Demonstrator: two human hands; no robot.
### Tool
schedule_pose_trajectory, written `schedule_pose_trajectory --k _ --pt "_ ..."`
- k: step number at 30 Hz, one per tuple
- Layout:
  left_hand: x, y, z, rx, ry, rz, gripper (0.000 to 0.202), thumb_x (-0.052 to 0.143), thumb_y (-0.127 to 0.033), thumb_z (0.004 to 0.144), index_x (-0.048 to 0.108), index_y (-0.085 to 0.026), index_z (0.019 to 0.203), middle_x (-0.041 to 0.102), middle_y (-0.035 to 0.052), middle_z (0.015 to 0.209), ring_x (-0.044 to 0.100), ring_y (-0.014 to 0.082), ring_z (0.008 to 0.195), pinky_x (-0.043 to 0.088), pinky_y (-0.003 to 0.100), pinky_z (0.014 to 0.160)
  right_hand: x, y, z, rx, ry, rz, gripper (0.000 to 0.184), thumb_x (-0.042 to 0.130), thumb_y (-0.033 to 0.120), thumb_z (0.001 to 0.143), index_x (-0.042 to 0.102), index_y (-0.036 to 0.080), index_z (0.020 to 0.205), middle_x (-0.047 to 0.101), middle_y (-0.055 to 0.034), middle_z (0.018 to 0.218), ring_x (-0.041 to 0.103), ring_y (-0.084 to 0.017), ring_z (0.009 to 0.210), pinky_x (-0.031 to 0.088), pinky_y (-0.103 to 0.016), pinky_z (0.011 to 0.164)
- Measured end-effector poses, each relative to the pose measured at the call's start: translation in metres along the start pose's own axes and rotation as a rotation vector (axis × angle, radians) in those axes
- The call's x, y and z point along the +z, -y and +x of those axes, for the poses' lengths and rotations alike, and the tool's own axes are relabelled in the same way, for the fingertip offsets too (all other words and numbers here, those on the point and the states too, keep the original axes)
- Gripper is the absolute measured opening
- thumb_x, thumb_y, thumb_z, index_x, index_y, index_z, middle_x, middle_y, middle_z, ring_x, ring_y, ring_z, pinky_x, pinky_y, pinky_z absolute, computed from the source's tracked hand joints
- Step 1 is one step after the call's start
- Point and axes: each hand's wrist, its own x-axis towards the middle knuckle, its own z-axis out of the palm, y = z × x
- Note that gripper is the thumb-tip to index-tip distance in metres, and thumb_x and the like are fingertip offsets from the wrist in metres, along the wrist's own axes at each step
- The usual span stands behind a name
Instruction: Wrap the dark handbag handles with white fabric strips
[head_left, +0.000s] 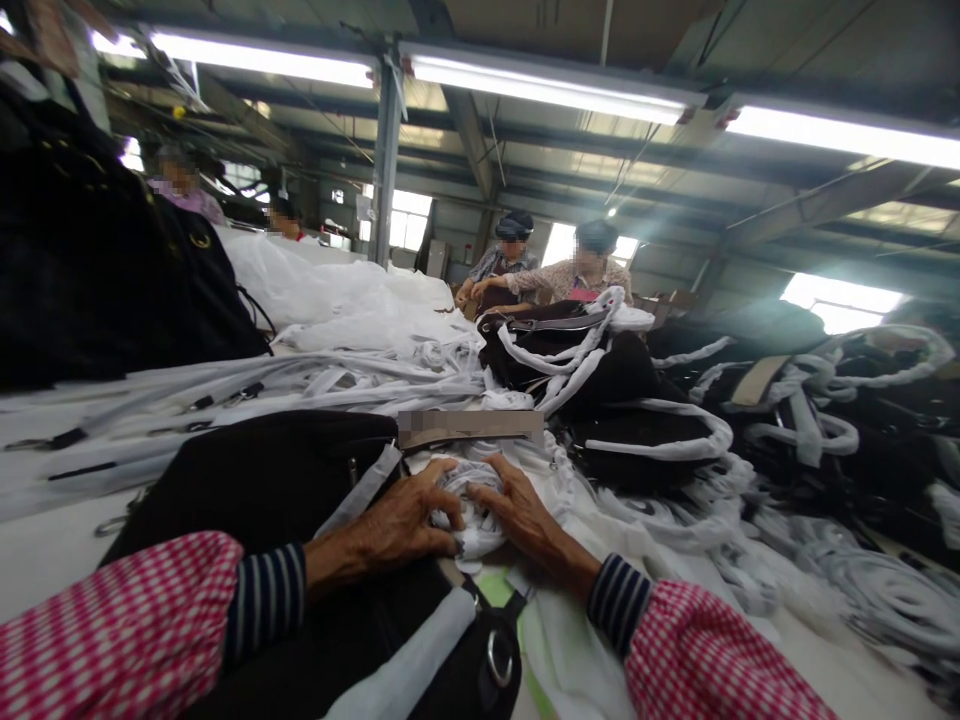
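Both my hands press around a coiled strap wrapped in white material [484,540]. My left hand [401,515] curls its fingers over the coil's left side. From the right, my right hand [525,515] has its thumb on top and its fingers around the far edge. A black bag [277,470] lies under my left forearm. Close to me, another black section [390,625] shows a metal ring and a white-wrapped strip; whether it belongs to the same bag I cannot tell. The palms hide parts of the coil.
Loose white-wrapped straps [360,375] with metal clips spread across the table. Black bags with wrapped handles [637,430] are heaped at right, and a large black bag [97,250] stands at left. Two people [551,265] work beyond the heap.
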Motion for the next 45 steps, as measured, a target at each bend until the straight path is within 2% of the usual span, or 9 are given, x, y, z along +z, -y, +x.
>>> schedule_pose_trajectory --k 3,6,13,17,21,25,28,39,45 --pt "-0.002 0.000 0.001 -0.031 0.020 0.007 0.020 0.086 -0.010 0.074 0.081 -0.020 0.091 0.034 0.0156 0.167 0.043 0.0422 0.148 0.040 0.050 0.116 -0.001 -0.001 0.001 0.040 0.010 -0.135 0.041 0.062 0.034 0.096 0.053 0.020 0.134 0.067 -0.0116 0.121 0.064 -0.028 0.110 0.049 -0.044 0.100" --pt "-0.002 0.000 -0.001 -0.035 0.019 0.016 0.021 0.085 -0.015 0.077 0.080 -0.020 0.096 0.031 0.0160 0.169 0.050 0.0424 0.141 0.045 0.052 0.113 -0.006 0.005 0.000 -0.017 -0.027 -0.328 0.044 0.064 0.031 0.096 0.055 0.017 0.136 0.060 -0.0160 0.134 0.054 -0.033 0.126 0.041 -0.052 0.111" --pt "0.003 0.005 -0.008 0.052 -0.015 0.167 0.015 0.077 -0.024 0.089 0.075 -0.020 0.103 0.034 0.0159 0.166 0.052 0.0404 0.139 0.044 0.053 0.115 -0.027 0.034 -0.027 -0.101 -0.094 -0.474 0.007 0.061 0.018 0.095 0.067 0.019 0.100 0.065 -0.0074 0.107 0.060 -0.024 0.102 0.047 -0.039 0.093" --pt "0.006 0.011 -0.006 0.113 -0.041 0.234 0.017 0.079 -0.023 0.089 0.072 -0.021 0.103 0.034 0.0156 0.165 0.036 0.0402 0.151 0.036 0.056 0.122 -0.030 0.042 -0.051 0.057 0.069 -0.513 0.011 0.063 0.010 0.089 0.066 0.019 0.085 0.066 -0.0011 0.084 0.062 -0.018 0.077 0.042 -0.030 0.073" --pt "0.006 0.012 -0.005 0.247 -0.047 0.301 0.012 0.073 -0.025 0.093 0.067 -0.021 0.103 0.034 0.0129 0.166 0.020 0.0375 0.158 0.026 0.057 0.127 -0.024 0.049 -0.060 0.043 0.235 -0.615 0.007 0.069 0.013 0.089 0.069 0.019 0.092 0.073 -0.0042 0.094 0.068 -0.021 0.088 0.042 -0.030 0.077" --pt "0.002 0.008 -0.004 0.272 -0.006 0.220 0.011 0.060 -0.027 0.101 0.060 -0.022 0.111 0.061 0.0099 0.135 0.053 0.0272 0.132 0.044 0.042 0.113 -0.014 0.051 -0.058 -0.021 0.303 -0.723 0.008 0.067 0.023 0.095 0.069 0.017 0.100 0.075 -0.0093 0.098 0.069 -0.024 0.090 0.042 -0.031 0.074" --pt "0.000 0.006 -0.003 0.218 -0.012 0.246 0.010 0.055 -0.029 0.102 0.059 -0.022 0.108 0.062 0.0054 0.110 0.058 0.0249 0.109 0.048 0.036 0.091 -0.008 0.047 -0.057 -0.038 0.265 -0.762 0.007 0.065 0.018 0.093 0.065 0.018 0.100 0.074 -0.0100 0.095 0.069 -0.024 0.083 0.040 -0.031 0.068" --pt "-0.008 0.003 0.003 0.085 -0.140 -0.070 0.031 0.055 -0.046 0.098 0.068 -0.018 0.101 0.067 0.0064 0.103 0.060 0.0245 0.098 0.045 0.036 0.089 -0.006 0.041 -0.030 -0.096 -0.114 -0.244 0.007 0.061 0.020 0.090 0.065 0.022 0.086 0.069 -0.0019 0.084 0.062 -0.019 0.077 0.044 -0.030 0.069" --pt "-0.021 -0.007 -0.001 -0.078 -0.210 -0.440 0.041 0.071 -0.055 0.086 0.074 -0.015 0.091 0.067 0.0009 0.082 0.056 0.0177 0.077 0.041 0.029 0.072 0.002 0.059 -0.017 0.014 -0.225 0.081 0.029 0.065 0.019 0.080 0.068 0.024 0.109 0.072 -0.0030 0.102 0.066 -0.022 0.097 0.045 -0.027 0.063"
